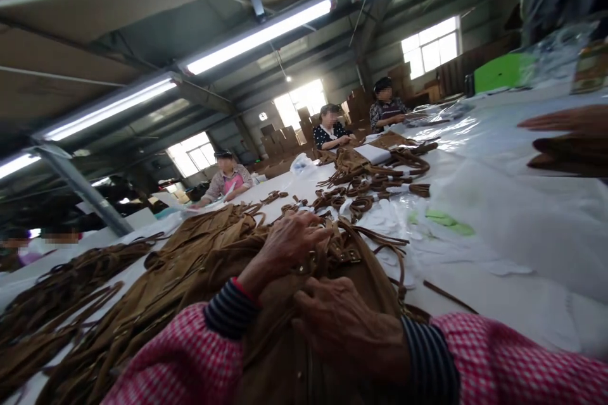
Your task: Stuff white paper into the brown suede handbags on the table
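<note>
A brown suede-like bag (375, 272) with metal fittings and cord ties lies in front of me. My left hand (292, 240) rests over its upper part, fingers bent toward the fittings and pressed on the material. Lower and to the right, my right hand (349, 323) is closed, its curled fingers at the bag's front. Whatever those fingers pinch is hidden and blurred. Brown cords (380, 237) trail from the bag's top on the right.
More brown bags (180, 266) are heaped at the left. Bundled brown cords (361, 202) lie beyond my hands on the white table (475, 272). Another person's hand (565, 120) is at the right edge. Several people sit farther back. Clear plastic sheets cover the right side.
</note>
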`<state>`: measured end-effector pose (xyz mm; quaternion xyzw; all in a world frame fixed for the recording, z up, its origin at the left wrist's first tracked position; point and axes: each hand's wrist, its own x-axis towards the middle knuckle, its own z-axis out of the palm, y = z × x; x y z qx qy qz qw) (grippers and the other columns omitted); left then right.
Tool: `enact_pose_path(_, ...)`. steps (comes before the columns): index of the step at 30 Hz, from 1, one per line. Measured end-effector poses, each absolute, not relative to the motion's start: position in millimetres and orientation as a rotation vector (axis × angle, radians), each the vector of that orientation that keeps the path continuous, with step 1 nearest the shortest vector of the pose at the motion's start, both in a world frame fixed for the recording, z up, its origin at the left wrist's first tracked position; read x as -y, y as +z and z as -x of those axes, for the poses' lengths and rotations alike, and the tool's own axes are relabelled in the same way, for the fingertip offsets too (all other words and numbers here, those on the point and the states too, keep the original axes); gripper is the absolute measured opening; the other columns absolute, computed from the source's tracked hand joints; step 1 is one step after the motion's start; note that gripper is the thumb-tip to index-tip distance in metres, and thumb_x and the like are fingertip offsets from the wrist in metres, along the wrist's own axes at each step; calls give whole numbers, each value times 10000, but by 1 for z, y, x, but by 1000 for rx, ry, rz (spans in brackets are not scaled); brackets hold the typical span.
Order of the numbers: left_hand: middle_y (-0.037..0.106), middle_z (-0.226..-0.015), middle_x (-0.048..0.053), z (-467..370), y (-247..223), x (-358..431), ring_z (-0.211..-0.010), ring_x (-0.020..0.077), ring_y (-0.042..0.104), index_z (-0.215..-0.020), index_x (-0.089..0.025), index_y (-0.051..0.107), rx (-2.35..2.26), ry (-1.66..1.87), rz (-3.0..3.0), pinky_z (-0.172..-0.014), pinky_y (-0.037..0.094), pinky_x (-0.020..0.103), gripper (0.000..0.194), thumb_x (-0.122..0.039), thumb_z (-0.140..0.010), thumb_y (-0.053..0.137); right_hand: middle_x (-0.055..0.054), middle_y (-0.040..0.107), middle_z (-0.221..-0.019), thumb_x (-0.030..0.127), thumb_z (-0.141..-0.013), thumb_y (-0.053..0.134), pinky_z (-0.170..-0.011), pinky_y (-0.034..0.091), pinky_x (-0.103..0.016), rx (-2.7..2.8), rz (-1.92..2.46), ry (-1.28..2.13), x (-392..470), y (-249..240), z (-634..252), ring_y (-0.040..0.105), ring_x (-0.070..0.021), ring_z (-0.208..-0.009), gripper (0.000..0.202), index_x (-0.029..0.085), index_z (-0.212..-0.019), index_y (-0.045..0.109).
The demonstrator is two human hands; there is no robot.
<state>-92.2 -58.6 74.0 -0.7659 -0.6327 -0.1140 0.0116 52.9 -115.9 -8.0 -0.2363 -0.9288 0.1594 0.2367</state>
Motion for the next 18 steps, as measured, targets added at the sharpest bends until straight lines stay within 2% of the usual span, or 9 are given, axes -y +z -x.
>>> enact_pose_path(3, 675, -1135, 152, 73, 58, 31, -1155, 407, 556, -1063, -206, 693, 2073, -86, 2382, -980, 400, 500, 551, -655, -746, 728, -127, 670, -1107, 339, -980, 523, -806, 489, -392, 2536, 587, 473, 116, -17, -57, 651, -273, -930, 230, 176, -1102, 631)
enact_pose_path(5, 684, -1041, 148, 72, 47, 18, -1092, 416, 578, -1029, -193, 678, 2151, -2, 2385, -943, 415, 505, 540, -591, -680, 785, -109, 682, -1121, 363, -956, 592, -839, 495, -381, 2486, 504, 664, 110, -19, -69, 655, -267, -963, 250, 184, -1127, 636)
enact_pose_path(8, 684, -980, 104, 80, 39, 10, -985, 351, 608, -1145, -206, 633, 2189, -73, 2450, -863, 437, 436, 550, -502, -701, 761, -43, 695, -1103, 376, -979, 591, -848, 505, -319, 2217, 354, 1086, 86, -22, -89, 661, -210, -967, 236, 226, -1156, 630)
enact_pose_path(11, 672, -972, 58, 91, 38, 11, -900, 265, 620, -1193, -211, 582, 2181, -249, 2547, -778, 441, 357, 481, -399, -762, 678, -40, 684, -961, 384, -995, 531, -601, 495, -253, 1801, 539, 1411, 47, -31, -96, 651, -165, -757, 229, 195, -1111, 590)
enact_pose_path(14, 657, -941, 23, 96, 37, 14, -839, 209, 617, -1140, -211, 560, 2164, -455, 2600, -706, 440, 304, 405, -319, -759, 646, -54, 667, -922, 350, -946, 574, -459, 421, -217, 1528, 840, 1540, 9, -38, -87, 648, -171, -704, 275, 186, -1162, 529)
enact_pose_path(18, 645, -865, 0, 93, 34, 17, -764, 177, 603, -1012, -219, 510, 2193, -690, 2497, -645, 416, 272, 342, -184, -692, 626, -24, 637, -893, 205, -860, 588, -475, 403, -206, 1538, 960, 1623, -20, -38, -68, 616, -153, -691, 345, 212, -1202, 538)
